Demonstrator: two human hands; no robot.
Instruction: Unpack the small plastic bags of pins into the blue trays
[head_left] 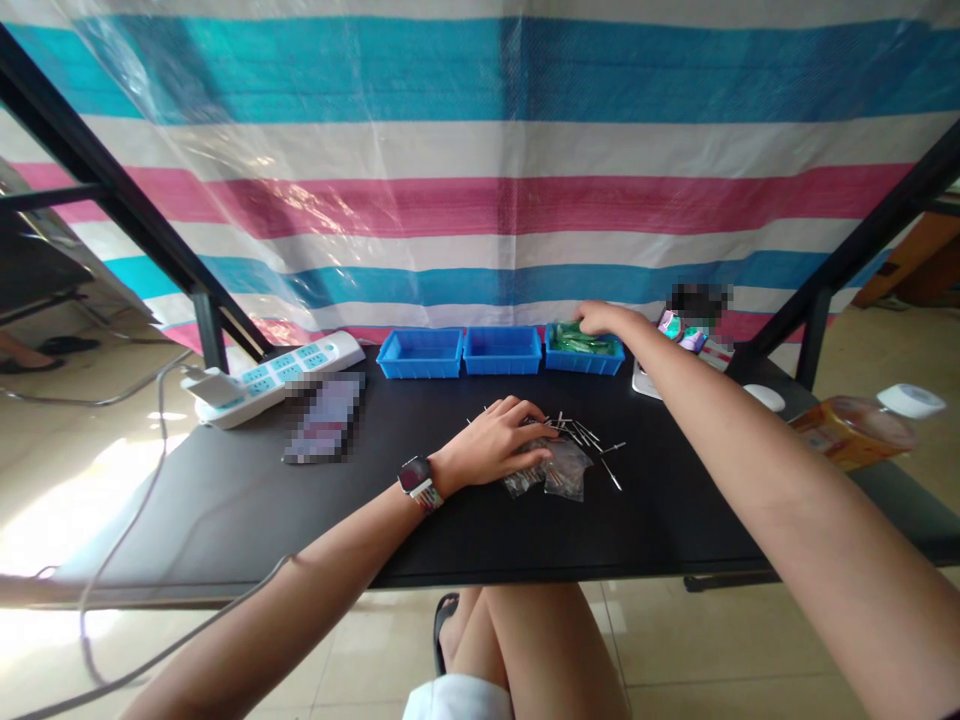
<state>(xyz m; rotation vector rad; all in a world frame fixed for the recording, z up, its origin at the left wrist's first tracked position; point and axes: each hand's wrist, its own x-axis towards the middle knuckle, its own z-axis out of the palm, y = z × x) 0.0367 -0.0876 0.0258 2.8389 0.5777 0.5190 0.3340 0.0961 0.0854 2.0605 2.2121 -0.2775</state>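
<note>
My left hand (pixel 499 440), with a watch on the wrist, rests on the black table (pixel 420 520), fingers curled over small clear plastic bags (pixel 559 472). Thin metal pins (pixel 589 440) lie scattered just right of those fingers. My right hand (pixel 604 318) reaches far back over the rightmost blue bin (pixel 583 350), which holds green packets. Its fingers bend down onto the packets, and I cannot see whether they hold one.
Two more blue bins (pixel 420 353) (pixel 502 350) stand left of the filled one. A white power strip (pixel 277 375) lies at the back left with a cable trailing off. A bottle (pixel 862 425) lies at the right edge. A striped tarp hangs behind the table.
</note>
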